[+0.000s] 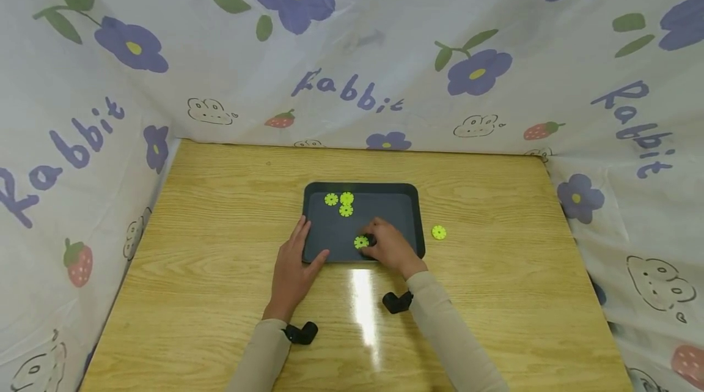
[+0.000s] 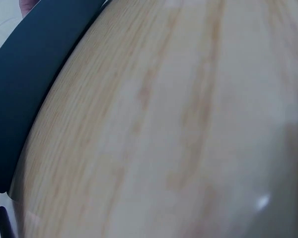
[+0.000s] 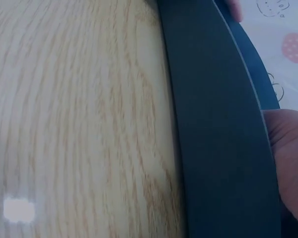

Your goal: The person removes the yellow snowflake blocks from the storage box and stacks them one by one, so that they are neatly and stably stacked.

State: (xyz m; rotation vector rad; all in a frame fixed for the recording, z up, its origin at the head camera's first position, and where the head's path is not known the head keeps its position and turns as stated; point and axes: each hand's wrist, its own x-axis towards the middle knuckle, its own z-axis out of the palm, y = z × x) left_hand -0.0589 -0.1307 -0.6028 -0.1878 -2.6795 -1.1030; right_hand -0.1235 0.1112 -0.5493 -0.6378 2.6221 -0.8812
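A dark rectangular tray (image 1: 387,208) lies in the middle of the wooden table (image 1: 220,245). Three green toothed discs (image 1: 346,210) sit close together at its back left. My right hand (image 1: 379,242) is over the tray's front edge, its curled fingers pinching a fourth green disc (image 1: 361,242) on the tray floor. My left hand (image 1: 304,246) lies flat at the front left corner, fingers along the tray's side and thumb on the front rim. The left wrist view shows only the tray rim (image 2: 25,84) and wood. In the right wrist view, part of a hand (image 3: 288,158) shows behind the tray rim (image 3: 218,124).
One more green disc (image 1: 439,232) lies on the table just right of the tray. Flower-printed cloth walls (image 1: 352,62) close in the table at the back and both sides. Black camera mounts (image 1: 301,332) sit on both wrists.
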